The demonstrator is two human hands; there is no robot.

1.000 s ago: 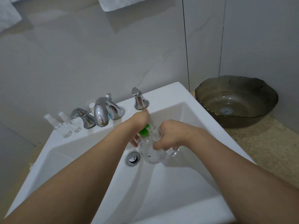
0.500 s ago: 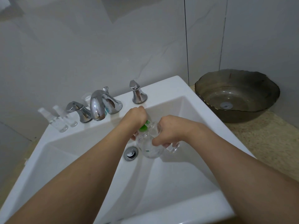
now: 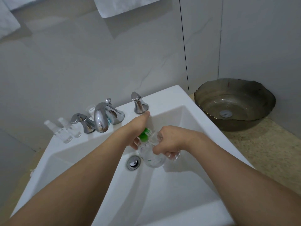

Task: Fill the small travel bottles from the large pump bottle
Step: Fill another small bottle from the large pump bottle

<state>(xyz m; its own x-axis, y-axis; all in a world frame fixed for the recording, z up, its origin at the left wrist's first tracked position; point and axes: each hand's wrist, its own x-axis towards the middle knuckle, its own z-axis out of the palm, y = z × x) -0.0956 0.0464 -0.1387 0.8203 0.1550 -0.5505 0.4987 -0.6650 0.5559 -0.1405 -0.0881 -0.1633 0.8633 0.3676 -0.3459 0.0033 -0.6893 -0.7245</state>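
Both forearms reaching in over white sink point(image 3: 164, 93), hands meeting above drain point(image 3: 133, 162). Left hand point(image 3: 138, 126) curling down around green pump head point(image 3: 144, 135) of large clear pump bottle point(image 3: 152, 158), thumb pointing toward wall. Right hand point(image 3: 168, 139) gripping small clear travel bottle point(image 3: 174, 155), knuckles up, holding it against pump bottle's shoulder. Two more small travel bottles point(image 3: 62, 132) standing on sink ledge, left of chrome faucet point(image 3: 101, 119). Dark glass basin point(image 3: 234, 103) sitting on speckled worktop point(image 3: 268, 144), well right.

hands: left point(image 3: 138, 128) and right point(image 3: 167, 139) grip clear pump bottle point(image 3: 153, 159) | over white sink point(image 3: 162, 98)
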